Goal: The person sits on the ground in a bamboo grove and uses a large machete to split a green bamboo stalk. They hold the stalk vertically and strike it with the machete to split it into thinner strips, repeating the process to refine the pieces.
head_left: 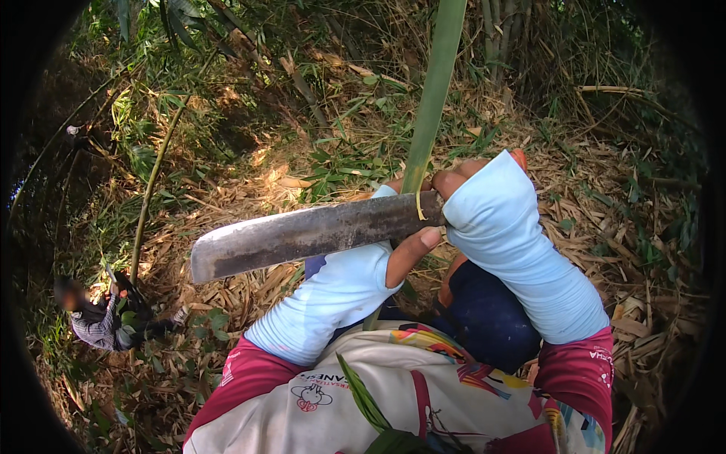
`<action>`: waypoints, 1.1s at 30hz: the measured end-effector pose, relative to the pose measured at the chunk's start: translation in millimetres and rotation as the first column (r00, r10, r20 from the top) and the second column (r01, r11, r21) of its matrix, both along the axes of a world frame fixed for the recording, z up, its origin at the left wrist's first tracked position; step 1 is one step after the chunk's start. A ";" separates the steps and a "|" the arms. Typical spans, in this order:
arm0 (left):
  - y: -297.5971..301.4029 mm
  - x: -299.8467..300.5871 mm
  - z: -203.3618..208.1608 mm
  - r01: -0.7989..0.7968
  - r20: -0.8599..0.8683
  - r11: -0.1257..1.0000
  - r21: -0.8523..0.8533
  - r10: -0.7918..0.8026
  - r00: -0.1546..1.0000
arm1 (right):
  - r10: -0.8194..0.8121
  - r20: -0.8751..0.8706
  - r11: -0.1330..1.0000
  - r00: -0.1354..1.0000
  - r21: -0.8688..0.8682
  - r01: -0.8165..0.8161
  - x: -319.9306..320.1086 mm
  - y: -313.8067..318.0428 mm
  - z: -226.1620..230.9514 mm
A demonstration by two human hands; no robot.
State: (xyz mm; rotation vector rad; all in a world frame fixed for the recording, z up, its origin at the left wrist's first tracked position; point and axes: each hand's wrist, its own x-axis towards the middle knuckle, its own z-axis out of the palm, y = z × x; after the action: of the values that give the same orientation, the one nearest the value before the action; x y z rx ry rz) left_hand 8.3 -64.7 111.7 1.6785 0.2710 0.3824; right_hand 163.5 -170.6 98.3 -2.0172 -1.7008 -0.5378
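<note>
A broad machete [310,236] lies across the view, its worn grey blade pointing left. My right hand [459,177] is closed around its handle, whose orange end shows past the light-blue sleeve. A long flat green strip [435,91], which looks like split bamboo, rises toward the top edge. Its lower part passes behind the blade, and the blade rests against it. A thin yellowish sliver [420,207] curls over the blade near the handle. My left hand [412,256] grips the strip behind the blade; the thumb shows below, while most fingers are hidden.
Dry leaves and husks [234,219] cover the ground. Another person [113,318] sits at the left near a slanting bamboo pole [155,178]. Bamboo clumps [499,45] stand at the back. A green leaf [363,393] lies against my pale shirt, and my dark-clad knee [491,314] is bent below my hands.
</note>
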 end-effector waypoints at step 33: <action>10.2 16.0 -38.2 -0.200 -0.030 0.822 0.533 0.255 0.967 | -0.146 0.067 0.988 0.987 0.055 0.142 7.0 2.4 5.3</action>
State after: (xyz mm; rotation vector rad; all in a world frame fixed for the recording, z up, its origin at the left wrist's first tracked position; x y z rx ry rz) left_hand 24.3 -54.4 73.5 2.2218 0.4777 0.5921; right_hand 170.5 -168.2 103.6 -2.1187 -1.5726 -0.7016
